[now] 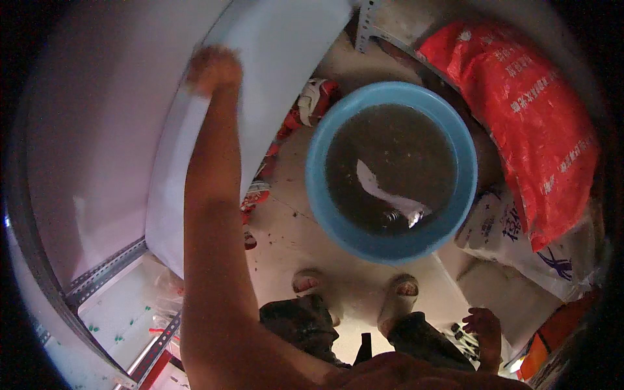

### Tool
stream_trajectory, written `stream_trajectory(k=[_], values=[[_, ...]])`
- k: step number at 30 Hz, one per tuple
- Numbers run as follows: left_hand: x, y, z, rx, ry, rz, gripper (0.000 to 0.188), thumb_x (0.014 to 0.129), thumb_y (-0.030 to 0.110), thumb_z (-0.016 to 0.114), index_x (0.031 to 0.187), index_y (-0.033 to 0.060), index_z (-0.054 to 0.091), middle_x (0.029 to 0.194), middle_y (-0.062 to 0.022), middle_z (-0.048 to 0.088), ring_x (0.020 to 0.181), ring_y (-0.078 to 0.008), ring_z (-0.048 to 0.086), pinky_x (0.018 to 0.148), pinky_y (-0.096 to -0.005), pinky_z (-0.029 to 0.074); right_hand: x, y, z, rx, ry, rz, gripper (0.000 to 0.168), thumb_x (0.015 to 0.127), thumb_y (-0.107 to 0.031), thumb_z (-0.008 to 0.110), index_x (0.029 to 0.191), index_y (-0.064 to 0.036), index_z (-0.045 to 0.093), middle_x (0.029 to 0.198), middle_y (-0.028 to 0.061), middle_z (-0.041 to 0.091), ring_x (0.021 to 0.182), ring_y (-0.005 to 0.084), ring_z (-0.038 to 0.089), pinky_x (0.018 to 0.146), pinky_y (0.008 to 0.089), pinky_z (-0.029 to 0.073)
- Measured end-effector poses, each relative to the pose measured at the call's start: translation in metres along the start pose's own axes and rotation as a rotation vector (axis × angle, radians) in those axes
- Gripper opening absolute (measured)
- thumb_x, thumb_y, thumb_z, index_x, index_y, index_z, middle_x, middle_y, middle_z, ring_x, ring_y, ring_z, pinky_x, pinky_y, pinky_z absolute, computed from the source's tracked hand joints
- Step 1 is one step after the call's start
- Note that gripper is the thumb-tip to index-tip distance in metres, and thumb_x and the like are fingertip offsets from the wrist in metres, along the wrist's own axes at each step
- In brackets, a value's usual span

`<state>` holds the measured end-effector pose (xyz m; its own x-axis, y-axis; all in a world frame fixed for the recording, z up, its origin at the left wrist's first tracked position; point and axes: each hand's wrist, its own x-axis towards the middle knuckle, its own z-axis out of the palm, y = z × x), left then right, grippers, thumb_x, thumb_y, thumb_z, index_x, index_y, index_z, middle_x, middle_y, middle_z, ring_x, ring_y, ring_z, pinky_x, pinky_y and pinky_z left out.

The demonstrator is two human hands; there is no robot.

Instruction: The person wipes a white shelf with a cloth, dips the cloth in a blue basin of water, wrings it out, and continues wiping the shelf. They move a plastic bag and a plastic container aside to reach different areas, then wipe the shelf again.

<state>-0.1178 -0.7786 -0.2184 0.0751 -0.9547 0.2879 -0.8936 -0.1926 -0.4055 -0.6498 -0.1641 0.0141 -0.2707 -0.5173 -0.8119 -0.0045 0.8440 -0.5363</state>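
My left hand is raised at the upper left, blurred, against a pale, smooth shelf panel; whether it grips anything cannot be made out. Down at the lower right, my right hand hangs with its fingers apart and nothing in it. In front of my feet, a round blue plastic basin of dark, murky water stands on the floor. The water surface shows a bright reflection. Neither hand touches the basin.
Red-and-white shoes lie under the panel's edge. To the right are a red plastic sack with printing and a whitish printed bag. A perforated metal shelf frame stands at left, with a white container below.
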Motion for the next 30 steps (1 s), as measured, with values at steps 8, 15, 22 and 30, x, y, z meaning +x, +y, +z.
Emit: stream_trajectory(k=[8,15,22,30], values=[[-0.008,0.200,-0.113,-0.553,0.053,0.481,0.052,0.096,0.038,0.054,0.138,0.0081,0.053,0.146,-0.0113,0.049,0.135,-0.0311,0.045,0.112,-0.0567,0.031,-0.013,-0.023,0.016,0.000,0.024,0.052,0.038,0.097,-0.026,0.057,0.122,0.002,0.061,0.094,0.0110,0.071,0.077,0.0151,0.066,0.070,0.0282,0.053],[-0.106,0.119,-0.101,-0.654,0.106,0.335,0.054,0.092,0.028,0.060,0.142,0.0117,0.051,0.151,-0.0075,0.045,0.141,-0.0269,0.038,0.115,-0.0602,0.024,0.005,-0.058,0.044,-0.103,-0.067,-0.038,0.035,0.090,-0.009,0.059,0.123,0.005,0.060,0.102,0.0132,0.069,0.089,0.0184,0.065,0.078,0.0304,0.052],[-0.267,-0.098,-0.075,-0.539,-0.040,0.114,0.054,0.095,0.029,0.056,0.146,0.0146,0.047,0.151,-0.0096,0.045,0.144,-0.0313,0.035,0.113,-0.0615,0.024,0.044,-0.081,0.060,-0.254,-0.257,-0.121,0.039,0.095,-0.017,0.054,0.129,0.002,0.058,0.099,0.0101,0.069,0.082,0.0158,0.065,0.076,0.0289,0.052],[-0.425,-0.252,-0.037,-0.163,-0.096,-0.758,0.050,0.101,0.035,0.042,0.146,0.0125,0.046,0.152,-0.0128,0.044,0.144,-0.0366,0.033,0.109,-0.0699,0.023,0.063,-0.103,0.090,-0.329,-0.361,-0.234,0.048,0.101,-0.040,0.056,0.128,0.000,0.058,0.098,0.0072,0.068,0.080,0.0125,0.060,0.077,0.0282,0.050]])
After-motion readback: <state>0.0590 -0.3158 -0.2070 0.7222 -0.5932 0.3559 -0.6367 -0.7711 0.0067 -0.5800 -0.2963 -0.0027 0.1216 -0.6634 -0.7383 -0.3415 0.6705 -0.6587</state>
